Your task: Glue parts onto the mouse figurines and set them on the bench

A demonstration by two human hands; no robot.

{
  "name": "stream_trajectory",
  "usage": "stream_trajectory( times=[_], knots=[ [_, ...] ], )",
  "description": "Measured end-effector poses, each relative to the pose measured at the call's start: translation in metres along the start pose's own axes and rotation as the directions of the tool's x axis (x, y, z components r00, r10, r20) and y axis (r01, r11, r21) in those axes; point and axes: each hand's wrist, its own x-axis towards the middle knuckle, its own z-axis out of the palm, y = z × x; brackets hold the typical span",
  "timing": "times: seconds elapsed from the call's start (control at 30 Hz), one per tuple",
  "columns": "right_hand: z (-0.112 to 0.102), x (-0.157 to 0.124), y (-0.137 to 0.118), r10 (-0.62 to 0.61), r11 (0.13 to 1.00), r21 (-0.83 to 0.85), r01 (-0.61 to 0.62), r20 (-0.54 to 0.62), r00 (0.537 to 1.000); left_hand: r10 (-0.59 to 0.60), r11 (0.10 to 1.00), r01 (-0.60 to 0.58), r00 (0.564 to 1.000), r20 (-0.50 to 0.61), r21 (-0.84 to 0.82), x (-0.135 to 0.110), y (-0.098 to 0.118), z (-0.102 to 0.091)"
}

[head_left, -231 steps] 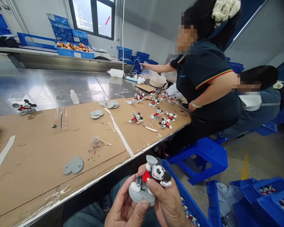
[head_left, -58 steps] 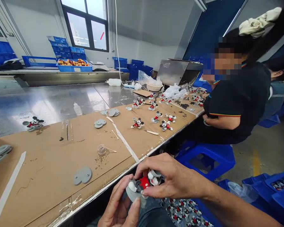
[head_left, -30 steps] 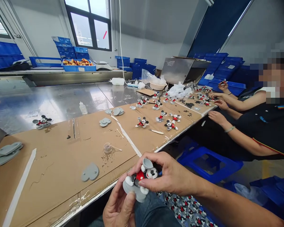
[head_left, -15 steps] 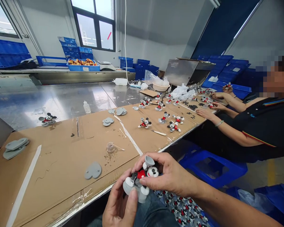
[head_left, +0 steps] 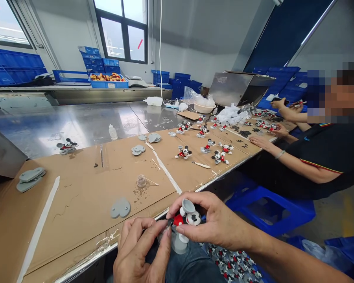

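Observation:
My right hand (head_left: 212, 218) grips a Mickey Mouse figurine (head_left: 191, 218) just past the table's front edge. The figurine has a red body, black limbs, a white face and a grey cup-like part (head_left: 188, 206) raised beside its head. It lies tilted, with a grey base (head_left: 179, 244) on its lower side. My left hand (head_left: 149, 243) pinches the dark leg area with thumb and index finger; the exact part pinched is covered by the fingertips. On the cardboard nearby lies a grey base plate (head_left: 120, 208) with small holes.
A small clear pot (head_left: 141, 181) with a cotton swab (head_left: 152, 181) sits on the cardboard (head_left: 85, 196). A craft knife (head_left: 201, 165) lies by several standing figurines (head_left: 183, 152). At right a co-worker's arm (head_left: 286, 157) rests on the table; a blue stool (head_left: 271, 208) stands below.
My left hand has shifted from cupping the figurine's base and feet to a fingertip pinch at its leg area. The right hand keeps its grip. The view has shifted slightly.

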Motion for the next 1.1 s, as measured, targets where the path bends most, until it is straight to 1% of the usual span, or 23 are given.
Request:
stream_trajectory(
  times=[0.07,0.13,0.27,0.33,0.57,0.7,0.8,0.83,0.9,0.93,0.97,1.0,1.03,1.07,1.1],
  knots=[
    [0.0,-0.001,0.0,-0.007,1.0,-0.013,0.007,0.0,1.0,0.018,1.0,-0.018,1.0,0.002,0.008,0.001,-0.002,-0.001],
    [-0.001,-0.002,0.0,-0.022,0.999,-0.033,0.022,0.01,1.0,0.03,0.999,-0.03,0.999,0.02,-0.012,0.003,0.001,0.0],
    [-0.001,-0.003,0.0,-0.064,0.994,-0.092,0.065,0.022,0.998,-0.115,0.991,0.112,0.992,-0.053,-0.067,0.005,0.018,0.007],
    [-0.001,-0.004,-0.001,-0.072,0.988,-0.137,0.074,0.023,0.997,-0.151,0.987,0.144,0.984,-0.09,-0.078,0.005,0.025,0.01],
    [-0.004,-0.004,-0.008,-0.074,0.961,-0.261,0.089,0.066,0.995,-0.094,0.995,0.09,0.99,-0.106,-0.04,0.003,0.029,0.016],
    [-0.005,-0.003,-0.009,-0.078,0.953,-0.286,0.1,0.088,0.993,-0.07,0.997,0.066,0.988,-0.134,-0.033,0.004,0.031,0.018],
    [-0.005,-0.002,-0.008,-0.068,0.954,-0.287,0.092,0.094,0.993,-0.06,0.998,0.055,0.986,-0.155,-0.031,0.005,0.027,0.015],
    [-0.005,-0.001,-0.007,-0.063,0.957,-0.277,0.086,0.091,0.994,-0.046,0.999,0.043,0.988,-0.145,-0.025,0.005,0.024,0.013],
    [-0.006,0.0,-0.005,-0.047,0.971,-0.23,0.063,0.074,0.996,-0.006,1.0,0.003,0.997,-0.08,-0.027,0.004,0.018,0.009],
    [-0.006,0.0,-0.005,-0.034,0.98,-0.195,0.044,0.057,0.998,-0.015,0.999,0.012,0.999,-0.049,-0.052,0.003,0.015,0.008],
    [-0.007,0.0,-0.004,-0.017,0.987,-0.157,0.022,0.037,0.999,-0.071,0.993,0.066,0.996,-0.047,-0.099,0.002,0.015,0.008],
    [-0.007,0.0,-0.003,0.002,0.993,-0.116,0.0,0.015,1.0,-0.181,0.97,0.165,0.98,-0.079,-0.18,0.001,0.016,0.009],
    [-0.007,0.0,-0.003,0.018,0.997,-0.073,-0.018,-0.007,1.0,-0.338,0.906,0.289,0.934,-0.118,-0.309,0.0,0.018,0.012],
    [-0.006,0.001,-0.002,0.033,0.999,-0.028,-0.034,-0.026,0.999,-0.511,0.784,0.4,0.85,-0.127,-0.475,-0.001,0.022,0.016],
    [-0.006,0.001,-0.001,0.044,0.999,0.022,-0.044,-0.039,0.998,-0.655,0.61,0.462,0.751,-0.082,-0.644,-0.002,0.026,0.022]
  ],
)
